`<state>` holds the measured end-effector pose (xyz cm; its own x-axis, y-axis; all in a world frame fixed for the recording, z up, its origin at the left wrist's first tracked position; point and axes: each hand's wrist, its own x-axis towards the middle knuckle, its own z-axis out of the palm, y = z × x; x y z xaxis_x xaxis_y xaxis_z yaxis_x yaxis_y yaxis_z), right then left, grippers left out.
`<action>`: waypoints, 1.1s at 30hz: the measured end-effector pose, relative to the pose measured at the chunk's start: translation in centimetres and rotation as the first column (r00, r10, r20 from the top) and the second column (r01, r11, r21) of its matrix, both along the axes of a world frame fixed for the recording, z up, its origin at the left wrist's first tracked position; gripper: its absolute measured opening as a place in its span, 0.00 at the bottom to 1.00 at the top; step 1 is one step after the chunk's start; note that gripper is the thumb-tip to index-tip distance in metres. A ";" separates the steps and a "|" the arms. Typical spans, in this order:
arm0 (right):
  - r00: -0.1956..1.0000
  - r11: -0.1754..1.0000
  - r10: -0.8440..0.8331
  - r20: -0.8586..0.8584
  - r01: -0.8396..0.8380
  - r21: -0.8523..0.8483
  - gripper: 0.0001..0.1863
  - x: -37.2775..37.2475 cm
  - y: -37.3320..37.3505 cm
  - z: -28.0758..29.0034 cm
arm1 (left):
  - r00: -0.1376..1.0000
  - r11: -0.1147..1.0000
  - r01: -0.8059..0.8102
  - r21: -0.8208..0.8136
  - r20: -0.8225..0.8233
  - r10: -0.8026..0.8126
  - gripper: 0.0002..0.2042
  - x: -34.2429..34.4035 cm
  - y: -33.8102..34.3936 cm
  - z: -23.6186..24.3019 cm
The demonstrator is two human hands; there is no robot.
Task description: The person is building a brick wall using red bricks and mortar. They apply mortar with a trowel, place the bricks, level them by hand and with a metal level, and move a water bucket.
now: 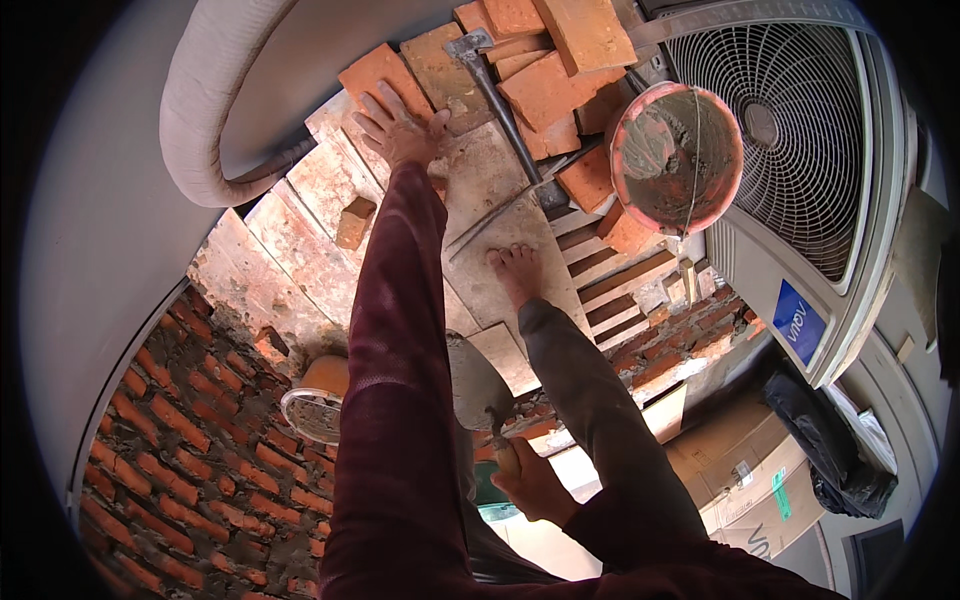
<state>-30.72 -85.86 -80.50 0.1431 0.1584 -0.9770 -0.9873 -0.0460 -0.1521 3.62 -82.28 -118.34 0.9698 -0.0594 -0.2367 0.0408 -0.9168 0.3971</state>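
Observation:
My left hand is stretched forward with its fingers spread, resting on an orange brick and the mortar-stained boards beside it. Nothing is in its grasp. Closer to my body, my right hand is wrapped round the wooden handle of a trowel. The trowel's grey blade points away from me, partly behind my left sleeve. A broken brick piece lies on the boards to the left of my left forearm. Right of that hand is a long dark-handled tool with a hatchet-like metal head.
An orange bucket of wet mortar stands at the right by stacked bricks and a fan unit. My bare foot is on the boards. A smaller bucket, brick wall, wrapped hose and cardboard box surround me.

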 end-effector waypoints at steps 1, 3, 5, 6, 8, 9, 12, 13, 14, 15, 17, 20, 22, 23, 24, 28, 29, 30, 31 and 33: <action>1.000 1.000 -0.020 0.007 0.020 -0.011 0.30 0.6 -0.3 -0.1 | 1.000 1.000 -0.004 -0.011 -0.011 0.004 0.61 0.2 0.0 -0.4; 0.998 0.997 -0.057 0.027 0.058 -0.053 0.30 0.2 -0.2 -0.3 | 1.000 0.999 0.005 -0.041 -0.015 -0.005 0.61 0.2 -0.4 1.0; 0.996 0.993 -0.078 0.042 0.082 -0.080 0.30 0.1 0.2 -0.6 | 0.996 0.969 -0.054 -0.240 -0.079 0.036 0.61 1.1 -0.8 3.0; 0.994 0.991 -0.109 0.006 0.109 -0.071 0.30 0.2 0.2 -0.6 | 0.997 0.976 -0.025 -0.217 -0.082 0.008 0.62 1.4 -0.7 3.4; 0.979 0.986 -0.167 -0.120 0.167 -0.016 0.29 0.9 0.1 -0.2 | 0.996 0.988 0.023 -0.154 -0.087 -0.037 0.64 1.7 0.3 4.4; 0.971 0.983 -0.181 -0.157 0.184 0.005 0.29 1.5 -0.1 -0.2 | 0.990 0.994 -0.015 -0.112 -0.141 -0.001 0.65 1.5 1.0 5.2; 0.960 0.973 -0.221 -0.172 0.229 0.024 0.27 1.9 0.0 -0.3 | 0.959 0.970 -0.224 0.099 -0.155 0.238 0.67 0.6 1.2 5.3; 0.957 0.968 -0.243 -0.159 0.249 0.022 0.27 1.9 0.1 -0.4 | 0.958 0.971 -0.187 0.147 -0.193 0.214 0.66 1.1 0.9 4.7; 0.949 0.960 -0.273 -0.159 0.279 0.016 0.27 1.8 0.2 -0.1 | 0.952 0.971 -0.142 0.194 -0.241 0.188 0.66 1.4 0.2 5.1; 0.937 0.952 -0.301 -0.177 0.307 0.008 0.27 1.9 0.2 0.0 | 0.944 0.968 -0.093 0.233 -0.288 0.160 0.66 1.9 -0.4 5.4; 0.914 0.935 -0.344 -0.212 0.355 0.013 0.27 2.2 0.3 0.2 | 0.910 0.977 -0.189 0.103 -0.355 0.213 0.67 3.0 0.1 6.3; 0.881 0.912 -0.393 -0.265 0.411 0.015 0.22 2.9 0.3 0.8 | 0.929 0.949 -0.276 -0.152 -0.294 0.223 0.58 3.6 3.6 6.9; 0.829 0.871 -0.474 -0.295 0.492 -0.017 0.16 3.4 0.7 0.8 | 0.631 0.484 -0.700 -0.526 -0.773 0.073 0.45 3.3 6.1 10.2; 0.782 0.824 -0.554 -0.286 0.563 -0.055 0.16 3.2 1.0 0.8 | 0.462 0.164 -0.855 -0.492 -0.866 -0.191 0.40 3.0 5.9 12.7; 0.755 0.794 -0.597 -0.272 0.603 -0.071 0.15 3.0 1.1 0.1 | 0.420 0.009 -0.902 -0.432 -0.880 -0.223 0.34 1.2 7.5 14.8; 0.777 0.778 -0.626 -0.064 0.616 -0.124 0.14 4.0 0.9 -1.4 | 0.425 -0.380 -0.882 -0.280 -0.821 -0.382 0.38 -9.9 12.8 23.5; 0.793 0.788 -0.606 0.063 0.609 -0.087 0.14 4.6 0.2 -0.4 | 0.425 -0.416 -0.874 -0.251 -0.810 -0.404 0.43 -12.4 13.0 27.0; 0.810 0.817 -0.546 0.216 0.571 -0.077 0.13 5.8 0.0 1.2 | 0.434 -0.487 -0.852 -0.192 -0.779 -0.453 0.49 -15.9 14.8 29.4; 0.810 0.832 -0.510 0.289 0.550 -0.071 0.13 6.1 -0.2 2.7 | 0.451 -0.531 -0.832 -0.165 -0.759 -0.471 0.49 -18.5 16.1 31.6; 0.826 0.889 -0.394 0.402 0.454 -0.061 0.12 7.0 -0.8 6.8 | 0.478 -0.575 -0.803 -0.155 -0.743 -0.469 0.48 -22.9 18.8 36.4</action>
